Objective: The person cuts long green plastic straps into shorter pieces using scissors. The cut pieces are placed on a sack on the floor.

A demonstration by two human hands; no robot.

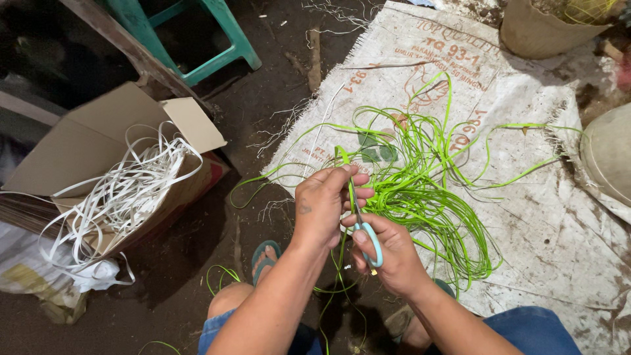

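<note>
— Green plastic strips (pixel 420 190): where do we log them?

— Heaped on the woven sack (pixel 526 197); our left hand (pixel 322 204) pinches one strip, fingers closed.

— Scissors (pixel 368 233)?

— Clasped in our right hand (pixel 388 256). White strips (pixel 125 190) fill the cardboard box (pixel 98 138).

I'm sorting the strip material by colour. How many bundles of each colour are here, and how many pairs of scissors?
Green strip bundle: 1, on the sack
White strip bundle: 1, in the cardboard box
Scissors: 1, in the right hand
Total: 3
</note>
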